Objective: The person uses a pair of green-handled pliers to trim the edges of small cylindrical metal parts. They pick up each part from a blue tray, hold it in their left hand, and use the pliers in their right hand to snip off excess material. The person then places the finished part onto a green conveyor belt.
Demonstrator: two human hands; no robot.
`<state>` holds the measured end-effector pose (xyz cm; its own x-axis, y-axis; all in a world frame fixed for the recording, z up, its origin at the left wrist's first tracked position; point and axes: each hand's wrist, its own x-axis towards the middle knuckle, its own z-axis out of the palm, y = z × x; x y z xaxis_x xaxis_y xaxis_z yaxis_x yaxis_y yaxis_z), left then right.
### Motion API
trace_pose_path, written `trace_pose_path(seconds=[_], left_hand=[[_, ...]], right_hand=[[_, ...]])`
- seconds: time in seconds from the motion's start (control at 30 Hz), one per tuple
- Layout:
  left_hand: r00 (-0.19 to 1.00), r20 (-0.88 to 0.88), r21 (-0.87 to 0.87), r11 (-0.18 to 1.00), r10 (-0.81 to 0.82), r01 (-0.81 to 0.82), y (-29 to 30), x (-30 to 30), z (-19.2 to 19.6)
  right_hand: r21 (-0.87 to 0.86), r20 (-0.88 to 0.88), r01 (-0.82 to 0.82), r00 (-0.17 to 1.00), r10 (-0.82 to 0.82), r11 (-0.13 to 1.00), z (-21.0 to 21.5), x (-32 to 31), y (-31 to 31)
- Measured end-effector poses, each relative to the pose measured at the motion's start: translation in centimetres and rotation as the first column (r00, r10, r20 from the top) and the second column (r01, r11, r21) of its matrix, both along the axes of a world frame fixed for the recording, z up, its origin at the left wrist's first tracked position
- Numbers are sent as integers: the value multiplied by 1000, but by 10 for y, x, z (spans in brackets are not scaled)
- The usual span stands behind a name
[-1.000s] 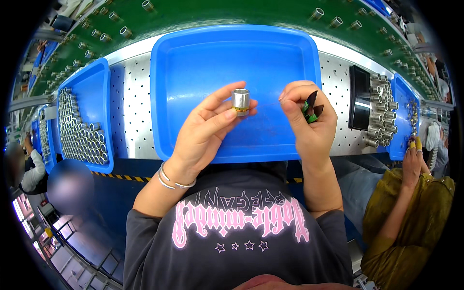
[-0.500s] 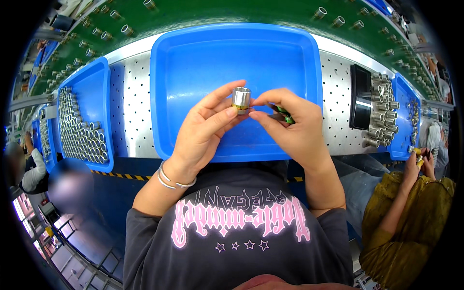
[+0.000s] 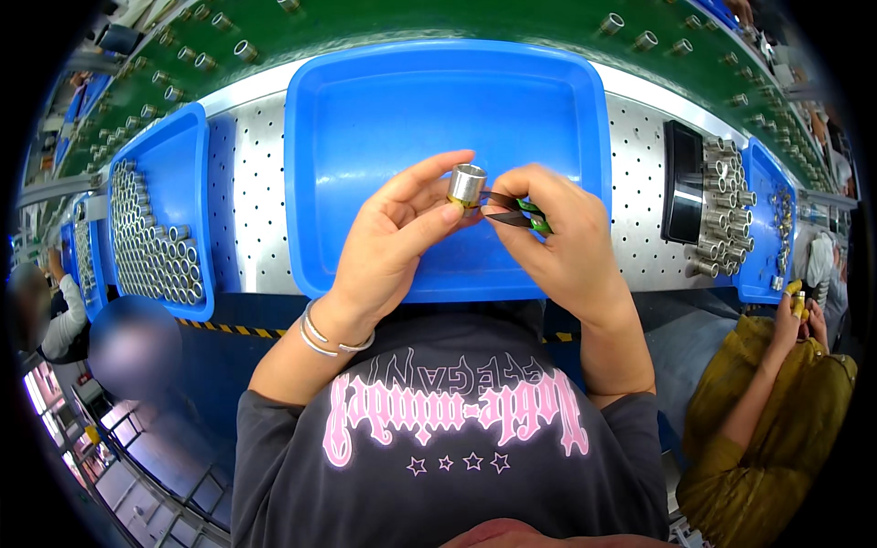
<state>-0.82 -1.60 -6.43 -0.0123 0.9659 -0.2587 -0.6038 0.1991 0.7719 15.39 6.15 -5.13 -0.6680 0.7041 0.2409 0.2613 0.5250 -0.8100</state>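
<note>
Between the thumb and fingers of my left hand is a short silver metal sleeve with a yellowish band near its lower end. Its open end faces up. My right hand is closed around a pair of dark tweezers with green markings. Their tips reach to the lower side of the sleeve, by the band; whether they touch it I cannot tell. Both hands are over the large blue tray.
At left, a blue tray bears rows of metal sleeves. To the right are a black box, piled sleeves and another blue tray. A green conveyor carries sleeves behind. A co-worker's hands are at far right.
The sleeve has shifted slightly right and tilted. My right hand has turned, so the tweezers' dark prongs now show and point at the sleeve.
</note>
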Motion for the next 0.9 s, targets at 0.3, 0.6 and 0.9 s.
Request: trace_pose_path(seconds=[0.3,0.6,0.9], left_hand=[[999,-53,-15,1000,-8,7,0,1,-2],[1000,-9,-28,1000,-7,7,-2,0,-6],[1000,-30,-7,1000,-3,2,0,1,-5]], right_hand=[[147,-21,25,1000,-22,989,4,-1,-2],[153,1,41,999,-42,987,-3,-3,-4],[190,-67,75,996,-63,979,3,-2,0]])
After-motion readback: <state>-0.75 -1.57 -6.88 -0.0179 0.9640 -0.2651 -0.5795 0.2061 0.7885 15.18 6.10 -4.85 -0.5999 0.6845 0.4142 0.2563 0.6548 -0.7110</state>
